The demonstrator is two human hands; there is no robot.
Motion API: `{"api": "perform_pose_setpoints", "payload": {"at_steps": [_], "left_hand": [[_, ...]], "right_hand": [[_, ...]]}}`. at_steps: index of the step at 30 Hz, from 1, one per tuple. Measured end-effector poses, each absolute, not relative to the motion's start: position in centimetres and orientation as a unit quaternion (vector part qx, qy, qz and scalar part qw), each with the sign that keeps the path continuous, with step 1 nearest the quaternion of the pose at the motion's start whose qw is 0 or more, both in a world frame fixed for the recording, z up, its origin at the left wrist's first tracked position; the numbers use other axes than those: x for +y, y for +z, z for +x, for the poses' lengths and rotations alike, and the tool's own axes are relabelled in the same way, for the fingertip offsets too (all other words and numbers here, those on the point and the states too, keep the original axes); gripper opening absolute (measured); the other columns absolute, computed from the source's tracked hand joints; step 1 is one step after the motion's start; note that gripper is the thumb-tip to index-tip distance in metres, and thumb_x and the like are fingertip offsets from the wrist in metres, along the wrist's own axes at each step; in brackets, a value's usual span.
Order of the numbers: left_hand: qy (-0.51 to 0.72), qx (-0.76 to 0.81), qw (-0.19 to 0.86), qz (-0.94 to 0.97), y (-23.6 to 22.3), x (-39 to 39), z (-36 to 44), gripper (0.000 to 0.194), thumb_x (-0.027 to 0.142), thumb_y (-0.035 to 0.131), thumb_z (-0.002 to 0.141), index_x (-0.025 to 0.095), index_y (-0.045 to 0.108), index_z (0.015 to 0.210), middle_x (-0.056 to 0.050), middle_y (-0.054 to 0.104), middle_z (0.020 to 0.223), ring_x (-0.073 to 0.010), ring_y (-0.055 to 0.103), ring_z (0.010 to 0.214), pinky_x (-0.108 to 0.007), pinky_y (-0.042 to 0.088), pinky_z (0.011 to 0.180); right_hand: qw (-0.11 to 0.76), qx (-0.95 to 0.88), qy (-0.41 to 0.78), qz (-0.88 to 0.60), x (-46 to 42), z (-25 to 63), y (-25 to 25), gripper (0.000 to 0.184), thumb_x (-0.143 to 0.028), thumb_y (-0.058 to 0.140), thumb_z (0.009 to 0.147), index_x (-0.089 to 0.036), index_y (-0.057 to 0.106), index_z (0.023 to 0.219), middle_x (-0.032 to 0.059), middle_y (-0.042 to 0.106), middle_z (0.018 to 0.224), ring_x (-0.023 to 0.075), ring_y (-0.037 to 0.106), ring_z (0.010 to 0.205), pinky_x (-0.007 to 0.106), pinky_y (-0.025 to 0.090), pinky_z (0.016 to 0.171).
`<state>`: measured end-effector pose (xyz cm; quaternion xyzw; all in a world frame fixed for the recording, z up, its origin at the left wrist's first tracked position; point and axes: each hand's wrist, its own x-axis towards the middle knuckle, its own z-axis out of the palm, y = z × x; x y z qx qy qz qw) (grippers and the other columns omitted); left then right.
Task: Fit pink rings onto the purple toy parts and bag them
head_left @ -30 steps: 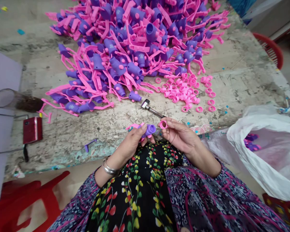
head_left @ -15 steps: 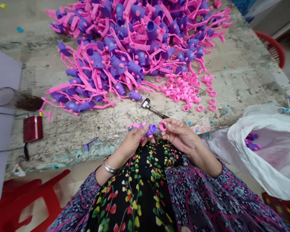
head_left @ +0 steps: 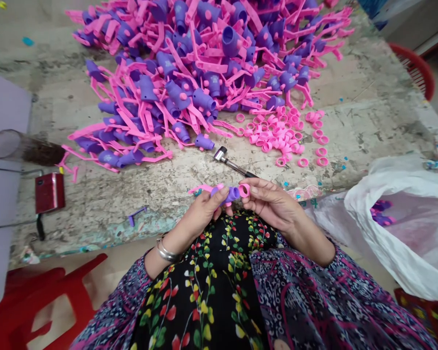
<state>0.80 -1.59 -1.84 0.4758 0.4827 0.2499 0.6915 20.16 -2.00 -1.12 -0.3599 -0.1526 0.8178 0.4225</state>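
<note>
My left hand (head_left: 200, 211) grips a purple plastic tube piece (head_left: 232, 194) with a pink strip attached. My right hand (head_left: 270, 204) pinches a pink plastic ring (head_left: 244, 190), which touches the tube's open end. Just beyond my hands lies a small steel-headed hammer (head_left: 222, 155) with a dark handle. Farther up, a large heap of purple-and-pink plastic parts (head_left: 178, 82) covers the worn concrete bench (head_left: 368, 112). Loose pink rings (head_left: 273, 136) lie scattered to the heap's right.
A white plastic bag (head_left: 390, 233) holding purple parts sits at the right. On the left are a red box (head_left: 50, 193) and a mesh-ended cylinder (head_left: 10, 145). A red stool (head_left: 47, 296) stands at lower left, and a red basket (head_left: 416, 70) at upper right.
My right hand has brought the pink ring leftward, from a small gap to contact with the purple tube's end. The whole view has shifted slightly.
</note>
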Motion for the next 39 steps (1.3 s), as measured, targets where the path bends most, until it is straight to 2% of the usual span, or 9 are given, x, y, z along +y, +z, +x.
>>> {"api": "perform_pose_setpoints", "payload": {"at_steps": [6,11,17,23,33,39], "left_hand": [[0.231,0.504,0.688,0.469,-1.4,-1.6,0.9,0.060,0.070,0.045,0.088,0.017,0.060,0.063,-0.001,0.061,0.052,-0.0089,0.040,0.044,-0.025,0.030,0.048],[0.212,0.520,0.674,0.480,-1.4,-1.7,0.9,0.061,0.070,0.044,0.088,0.018,0.059,0.059,-0.002,0.060,0.051,-0.0098,0.041,0.044,-0.025,0.031,0.049],[0.205,0.530,0.664,0.486,-1.3,-1.7,0.8,0.057,0.069,0.048,0.087,0.018,0.059,0.063,-0.001,0.060,0.052,-0.0103,0.042,0.044,-0.025,0.033,0.049],[0.180,0.557,0.628,0.514,-1.6,-1.7,0.7,0.062,0.071,0.044,0.087,0.018,0.060,0.058,-0.003,0.061,0.052,-0.0117,0.044,0.044,-0.027,0.035,0.050],[0.167,0.577,0.583,0.547,-1.6,-1.7,0.8,0.068,0.074,0.042,0.086,0.020,0.058,0.046,0.001,0.047,0.039,-0.0131,0.043,0.043,-0.028,0.033,0.053],[0.160,0.582,0.580,0.547,-1.8,-1.7,0.8,0.068,0.074,0.041,0.086,0.020,0.057,0.047,-0.001,0.053,0.044,-0.0133,0.045,0.045,-0.028,0.034,0.054]], "right_hand": [[0.421,-0.153,0.813,-0.371,-2.0,20.2,-1.1,0.029,-0.017,0.086,0.069,-0.014,0.076,0.096,0.0011,0.075,0.073,0.0105,0.071,0.065,0.019,0.062,0.067],[0.420,-0.168,0.803,-0.388,-2.0,20.2,-1.5,0.028,-0.019,0.086,0.068,-0.016,0.077,0.094,0.0001,0.074,0.074,0.0095,0.070,0.065,0.019,0.061,0.067],[0.420,-0.176,0.793,-0.406,-1.9,20.1,-1.5,0.028,-0.021,0.089,0.064,-0.016,0.078,0.089,-0.0001,0.075,0.073,0.0086,0.069,0.064,0.018,0.061,0.065],[0.424,-0.190,0.780,-0.419,-1.9,20.0,-1.6,0.028,-0.021,0.091,0.060,-0.019,0.079,0.085,-0.0005,0.076,0.076,0.0091,0.070,0.065,0.019,0.061,0.066],[0.425,-0.218,0.767,-0.427,-1.9,19.9,-2.0,0.027,-0.024,0.091,0.060,-0.019,0.079,0.084,-0.0006,0.076,0.075,0.0081,0.069,0.064,0.019,0.059,0.066],[0.421,-0.224,0.767,-0.429,-2.0,19.9,-2.2,0.027,-0.025,0.091,0.060,-0.020,0.079,0.084,-0.0011,0.076,0.075,0.0073,0.069,0.064,0.018,0.059,0.067]]}}
